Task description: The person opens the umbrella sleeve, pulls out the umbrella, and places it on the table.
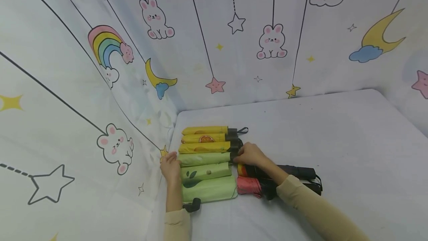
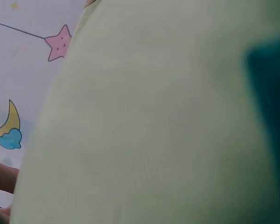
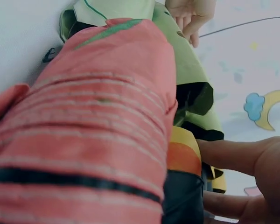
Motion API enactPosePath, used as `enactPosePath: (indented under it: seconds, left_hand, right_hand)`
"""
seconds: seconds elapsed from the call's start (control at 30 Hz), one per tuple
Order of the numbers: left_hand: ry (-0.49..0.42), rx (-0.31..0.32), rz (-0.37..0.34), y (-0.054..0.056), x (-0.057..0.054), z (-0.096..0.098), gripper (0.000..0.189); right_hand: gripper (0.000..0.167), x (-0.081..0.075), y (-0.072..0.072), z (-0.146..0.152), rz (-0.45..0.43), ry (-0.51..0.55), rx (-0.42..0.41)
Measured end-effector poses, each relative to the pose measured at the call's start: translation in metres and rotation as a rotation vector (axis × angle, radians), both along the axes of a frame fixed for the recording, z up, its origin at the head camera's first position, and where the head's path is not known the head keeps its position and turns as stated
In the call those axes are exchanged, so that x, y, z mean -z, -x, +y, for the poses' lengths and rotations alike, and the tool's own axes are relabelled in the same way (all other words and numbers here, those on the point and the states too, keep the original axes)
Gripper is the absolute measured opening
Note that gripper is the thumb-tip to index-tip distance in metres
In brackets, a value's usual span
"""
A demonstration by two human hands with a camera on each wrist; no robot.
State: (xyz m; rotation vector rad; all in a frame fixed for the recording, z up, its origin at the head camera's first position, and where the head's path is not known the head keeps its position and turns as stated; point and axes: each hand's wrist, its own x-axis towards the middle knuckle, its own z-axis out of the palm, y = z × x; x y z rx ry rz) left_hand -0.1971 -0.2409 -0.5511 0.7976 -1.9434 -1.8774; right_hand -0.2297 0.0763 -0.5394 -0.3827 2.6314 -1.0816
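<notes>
Folded umbrellas lie in a row. My left hand (image 1: 171,166) touches the left end of a light green umbrella (image 1: 204,158); in the right wrist view its fingers point down beside the green cloth. At the other end, my right hand (image 1: 251,154) pinches that umbrella's black handle end with thumb and fingers, the fingertips partly hidden. Two more green umbrellas (image 1: 205,172) lie nearer me, and yellow ones (image 1: 204,147) with fruit prints lie beyond. Under my right forearm are a black umbrella (image 1: 297,171) with a yellow-orange end and a red one (image 1: 248,186).
The umbrellas lie on a white-covered table (image 1: 334,137), against a cloth wall (image 1: 197,18) printed with rabbits, stars and moons at the left and back. A dark curved handle (image 1: 193,205) juts out beside my left forearm. Pale green cloth fills most of the left wrist view.
</notes>
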Motion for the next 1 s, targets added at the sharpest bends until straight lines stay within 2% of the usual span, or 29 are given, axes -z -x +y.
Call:
enactPosePath:
  seconds: [0.2,0.3,0.6,0.8,1.0]
  left_hand:
    - [-0.003,0.002,0.019,0.000,0.003,0.002,0.044]
    - [-0.013,0.002,0.021,-0.002,0.003,0.001,0.042]
    - [-0.023,-0.016,0.020,-0.002,0.006,-0.001,0.035]
    - [-0.049,-0.073,0.047,-0.002,0.010,-0.002,0.028]
    - [-0.089,-0.097,0.089,-0.002,0.012,-0.003,0.027]
  right_hand:
    - [0.031,0.001,0.000,-0.002,0.002,-0.049,0.030]
    - [0.036,0.002,0.001,0.000,-0.005,-0.025,0.064]
    - [0.041,0.005,0.002,0.002,-0.069,0.174,0.112]
    - [0.042,0.000,0.000,0.002,-0.147,0.302,0.116]
    - [0.048,-0.003,-0.001,0.002,-0.273,0.469,0.140]
